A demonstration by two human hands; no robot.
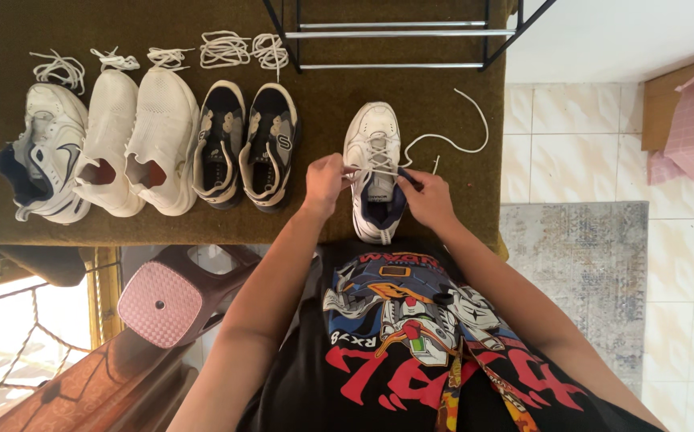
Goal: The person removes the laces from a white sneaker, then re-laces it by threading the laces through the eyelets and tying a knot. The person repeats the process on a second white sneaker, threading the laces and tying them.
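A white sneaker with a dark blue lining [373, 132] stands near the front edge of an olive-brown table [323, 104]. My left hand [327, 182] pinches the white lace [451, 142] at the shoe's left eyelets. My right hand [425, 198] grips the shoe's tongue and lace on the right side. The lace's free end loops out to the right over the table.
To the left stand a white and navy sneaker [47, 152], a pair of white knit shoes [135, 140] and a pair of dark blue shoes [247, 144], with loose white laces [227, 50] behind them. A metal frame [395, 34] stands behind. A pink stool [172, 296] is below left.
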